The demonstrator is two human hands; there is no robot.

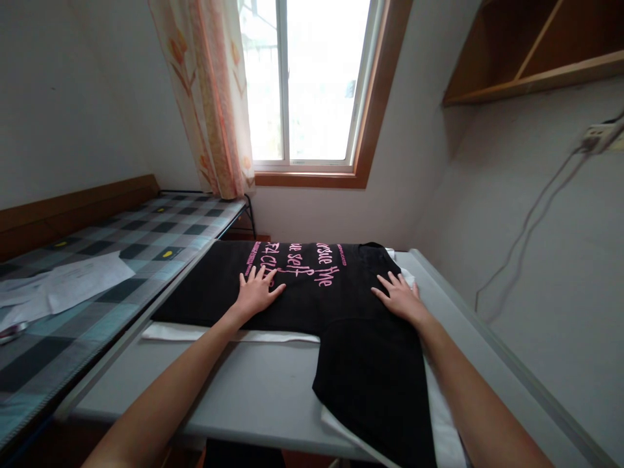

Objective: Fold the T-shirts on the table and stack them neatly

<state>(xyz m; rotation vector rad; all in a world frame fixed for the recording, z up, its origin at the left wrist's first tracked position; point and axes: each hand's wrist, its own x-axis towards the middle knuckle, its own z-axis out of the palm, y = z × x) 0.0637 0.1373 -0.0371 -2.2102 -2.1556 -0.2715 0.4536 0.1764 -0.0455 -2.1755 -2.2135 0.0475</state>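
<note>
While the black shirt (pixel 302 305) lies spread out on the grey desk (pixel 273 377) before me, I rest both hands on it with the fingers fanned apart, pressing flat rather than pinching the fabric. My left hand (pixel 254 296) is on the body of the shirt, its fingers reaching onto the pink lettering (pixel 295 263), where I can read the word "self". My right hand (pixel 400 298) lies well apart from it, near the collar (pixel 377 249), at the shoulder edge. Between my forearms a wide sleeve (pixel 375 383) stretches toward me and runs out of view at the bottom. Beneath the shirt there is white cloth (pixel 285 336), which shows as a strip along the near side and again to the right of the sleeve; I cannot tell how much of it is hidden. To my left stands a bed with a checked cover (pixel 160 227), some white papers (pixel 82 279) lying on it. Ahead is a bright window (pixel 324 84) with a flowered curtain (pixel 209 97) at its left, and high on my right hangs a wooden shelf (pixel 529 81).
</note>
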